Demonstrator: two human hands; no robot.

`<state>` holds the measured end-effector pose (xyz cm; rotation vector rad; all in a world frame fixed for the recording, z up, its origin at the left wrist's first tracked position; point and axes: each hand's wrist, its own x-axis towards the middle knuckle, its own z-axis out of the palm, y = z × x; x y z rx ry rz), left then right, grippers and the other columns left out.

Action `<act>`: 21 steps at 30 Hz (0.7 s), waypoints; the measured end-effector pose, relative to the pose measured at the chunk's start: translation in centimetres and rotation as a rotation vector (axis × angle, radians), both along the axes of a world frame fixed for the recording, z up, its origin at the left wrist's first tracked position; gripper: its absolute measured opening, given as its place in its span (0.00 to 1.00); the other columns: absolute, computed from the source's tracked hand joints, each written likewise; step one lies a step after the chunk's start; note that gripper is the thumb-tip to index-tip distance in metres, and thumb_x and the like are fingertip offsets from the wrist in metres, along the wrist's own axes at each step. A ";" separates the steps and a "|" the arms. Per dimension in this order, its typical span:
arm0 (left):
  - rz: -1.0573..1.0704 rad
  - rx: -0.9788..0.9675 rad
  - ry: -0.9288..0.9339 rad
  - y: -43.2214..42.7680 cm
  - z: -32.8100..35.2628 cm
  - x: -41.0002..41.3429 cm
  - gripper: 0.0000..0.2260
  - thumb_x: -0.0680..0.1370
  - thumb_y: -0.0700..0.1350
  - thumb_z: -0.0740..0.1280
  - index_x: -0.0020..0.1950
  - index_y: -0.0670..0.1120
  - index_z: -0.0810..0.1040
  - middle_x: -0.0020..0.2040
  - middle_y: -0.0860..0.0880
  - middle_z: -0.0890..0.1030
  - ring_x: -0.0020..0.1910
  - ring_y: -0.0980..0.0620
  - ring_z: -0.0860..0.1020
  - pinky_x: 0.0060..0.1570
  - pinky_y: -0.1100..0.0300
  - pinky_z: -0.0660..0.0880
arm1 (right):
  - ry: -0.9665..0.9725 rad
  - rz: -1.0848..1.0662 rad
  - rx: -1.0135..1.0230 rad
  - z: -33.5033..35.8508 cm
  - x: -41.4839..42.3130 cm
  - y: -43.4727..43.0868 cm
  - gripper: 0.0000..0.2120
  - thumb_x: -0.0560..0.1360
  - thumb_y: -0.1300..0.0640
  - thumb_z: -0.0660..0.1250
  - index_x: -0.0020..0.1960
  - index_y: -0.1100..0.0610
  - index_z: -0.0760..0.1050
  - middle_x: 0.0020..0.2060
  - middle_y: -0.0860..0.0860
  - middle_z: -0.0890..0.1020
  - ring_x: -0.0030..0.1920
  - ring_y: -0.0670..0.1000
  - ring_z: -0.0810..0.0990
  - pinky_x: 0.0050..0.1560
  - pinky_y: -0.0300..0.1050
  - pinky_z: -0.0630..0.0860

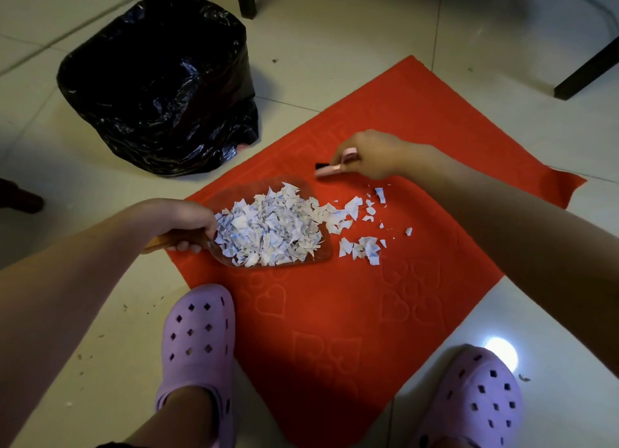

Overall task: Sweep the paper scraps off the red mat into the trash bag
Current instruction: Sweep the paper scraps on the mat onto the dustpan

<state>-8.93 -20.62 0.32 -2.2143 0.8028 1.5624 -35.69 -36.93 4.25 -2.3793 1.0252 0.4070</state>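
Most paper scraps (pixel 271 226) sit heaped in a clear dustpan (pixel 241 193) that I see resting on the red mat (pixel 335 313), near its left edge. A smaller scatter of loose scraps (pixel 360 246) lies on the mat just off the pan's right lip. My left hand (pixel 187 220) is wrapped round the dustpan handle, fingers curled under it. My right hand (pixel 371 154) is closed on a small pink brush (pixel 330 169) with its dark bristle end pointing left, just beyond the loose scatter; I can't tell whether the bristles touch the mat. The trash bag (pixel 157 82), black and open-mouthed, stands on the tile floor (pixel 335 45) beyond the mat's left corner, apart from the pan. Purple clogs (pixel 199 333) at the near edge, the left one partly on the mat. Dark furniture legs (pixel 586 72) at the far side.
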 end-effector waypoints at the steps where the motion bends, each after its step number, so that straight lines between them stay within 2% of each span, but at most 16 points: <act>1: 0.001 -0.002 0.000 0.0 0.0 0.0 0.11 0.77 0.43 0.59 0.43 0.38 0.76 0.24 0.46 0.76 0.17 0.53 0.66 0.25 0.65 0.62 | 0.025 0.041 0.037 0.3 -0.2 0.1 0.14 0.76 0.48 0.65 0.59 0.51 0.78 0.54 0.49 0.81 0.54 0.53 0.78 0.51 0.48 0.75; 4: 0.011 -0.008 0.003 0.1 0.0 0.0 0.10 0.77 0.43 0.59 0.43 0.38 0.76 0.24 0.47 0.76 0.17 0.54 0.66 0.26 0.64 0.62 | 0.025 0.102 0.117 1.6 -1.7 0.9 0.11 0.78 0.56 0.65 0.59 0.52 0.78 0.50 0.46 0.80 0.50 0.48 0.77 0.43 0.37 0.70; 6: 0.012 -0.009 0.006 0.1 0.0 0.0 0.10 0.77 0.43 0.59 0.44 0.38 0.76 0.24 0.47 0.76 0.17 0.54 0.66 0.25 0.65 0.62 | -0.025 0.075 0.118 2.5 -3.4 1.6 0.11 0.78 0.57 0.64 0.59 0.52 0.78 0.49 0.45 0.79 0.49 0.46 0.76 0.42 0.33 0.68; 9: 0.002 -0.010 0.003 0.0 0.0 0.1 0.10 0.77 0.43 0.59 0.43 0.38 0.76 0.24 0.47 0.76 0.17 0.54 0.66 0.25 0.65 0.62 | -0.113 -0.066 0.041 3.1 -6.0 2.1 0.12 0.78 0.56 0.64 0.61 0.53 0.77 0.52 0.47 0.79 0.51 0.47 0.76 0.49 0.40 0.71; 12: -0.013 -0.015 -0.008 0.0 0.3 0.0 0.10 0.77 0.42 0.59 0.43 0.38 0.76 0.24 0.47 0.76 0.17 0.54 0.66 0.25 0.66 0.62 | -0.162 -0.280 -0.163 1.6 -7.7 2.0 0.14 0.78 0.51 0.61 0.61 0.53 0.77 0.53 0.49 0.80 0.52 0.51 0.77 0.51 0.46 0.74; 14: -0.025 -0.014 -0.015 0.1 0.5 0.0 0.10 0.77 0.42 0.59 0.43 0.39 0.76 0.24 0.47 0.76 0.17 0.54 0.66 0.24 0.66 0.62 | -0.148 -0.436 -0.274 -0.2 -8.2 2.0 0.15 0.79 0.48 0.59 0.60 0.53 0.77 0.51 0.53 0.82 0.48 0.55 0.80 0.46 0.48 0.77; 16: -0.030 -0.012 -0.020 0.2 0.8 0.0 0.10 0.77 0.42 0.59 0.43 0.39 0.76 0.25 0.46 0.76 0.17 0.54 0.66 0.23 0.67 0.62 | -0.098 -0.507 -0.298 -2.0 -8.2 2.5 0.16 0.80 0.47 0.58 0.59 0.55 0.77 0.43 0.55 0.81 0.40 0.55 0.79 0.37 0.45 0.76; 18: -0.043 -0.017 -0.030 0.2 0.9 0.0 0.10 0.77 0.42 0.59 0.43 0.39 0.76 0.25 0.46 0.76 0.17 0.54 0.65 0.23 0.68 0.63 | -0.038 -0.434 -0.316 -3.2 -7.6 3.8 0.13 0.81 0.50 0.57 0.59 0.55 0.76 0.36 0.52 0.78 0.33 0.52 0.76 0.28 0.39 0.69; 21: -0.069 -0.014 -0.040 0.0 1.1 -0.1 0.09 0.77 0.42 0.59 0.44 0.38 0.75 0.25 0.46 0.75 0.16 0.54 0.65 0.22 0.68 0.62 | -0.086 -0.312 -0.278 -3.8 -6.0 6.5 0.12 0.82 0.53 0.56 0.57 0.54 0.76 0.30 0.49 0.75 0.26 0.47 0.72 0.24 0.38 0.65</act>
